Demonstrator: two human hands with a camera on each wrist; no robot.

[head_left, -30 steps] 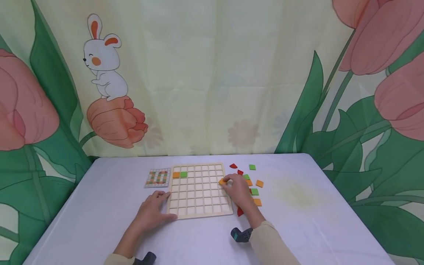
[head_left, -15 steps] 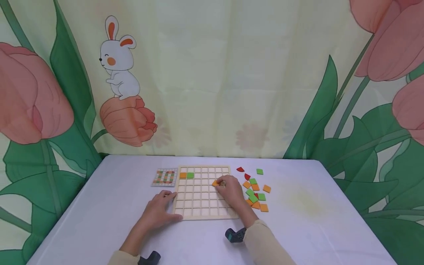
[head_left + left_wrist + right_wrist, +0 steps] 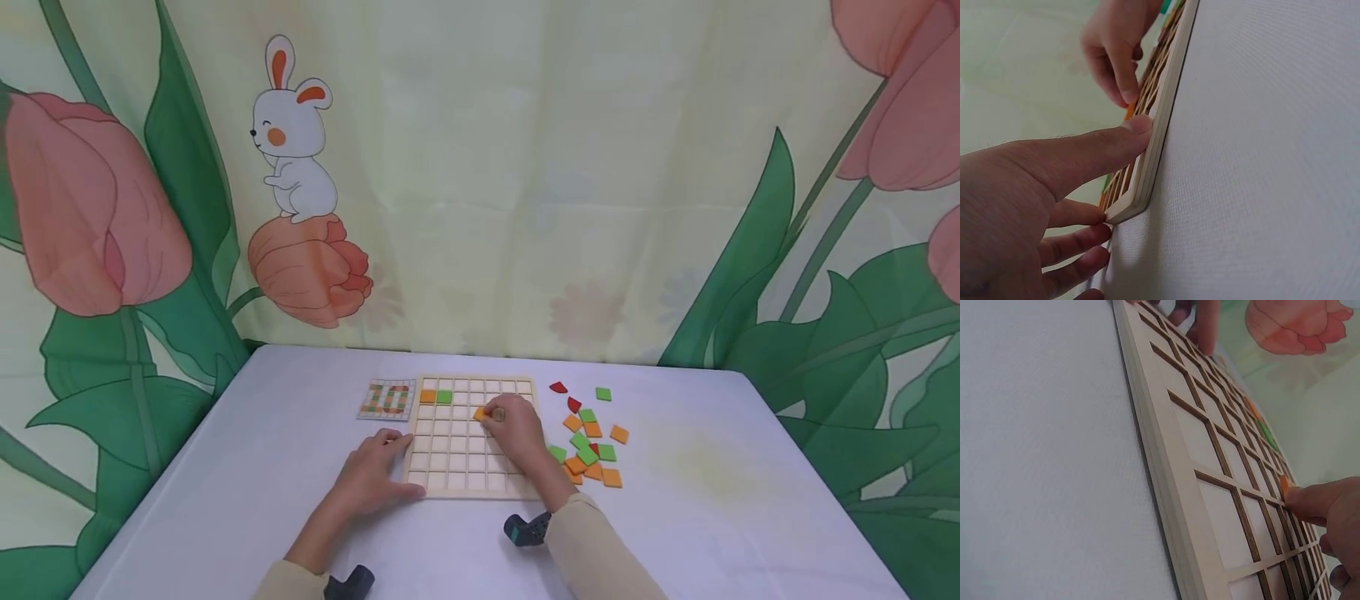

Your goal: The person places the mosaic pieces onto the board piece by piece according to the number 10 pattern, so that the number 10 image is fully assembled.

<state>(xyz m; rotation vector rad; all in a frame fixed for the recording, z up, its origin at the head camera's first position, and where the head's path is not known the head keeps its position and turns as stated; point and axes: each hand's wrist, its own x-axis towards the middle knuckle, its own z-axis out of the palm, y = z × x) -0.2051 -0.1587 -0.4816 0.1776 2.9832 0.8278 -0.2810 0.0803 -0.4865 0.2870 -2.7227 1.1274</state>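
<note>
A wooden grid board [image 3: 456,461] lies on the white table, with an orange square tile [image 3: 427,397] and a green square tile [image 3: 445,397] side by side in its upper left cells. My right hand [image 3: 516,427] is over the middle of the board. Its thumb and fingers pinch another orange square tile [image 3: 1284,484] close over the cells. My left hand [image 3: 371,477] rests at the board's near left corner. In the left wrist view its thumb [image 3: 1138,128] presses on the frame, while the other fingers extend along the left side.
Loose orange, green and red pieces [image 3: 592,429] lie right of the board, some overlapping. A pattern card [image 3: 386,399] with coloured squares sits at the board's left. Dark wrist devices [image 3: 527,530] are near both sleeves. A printed curtain [image 3: 480,208] hangs behind the table.
My right hand has carried the orange tile leftward, from near the board's right edge to its middle. The left hand has stayed at the corner. The head view has turned slightly left.
</note>
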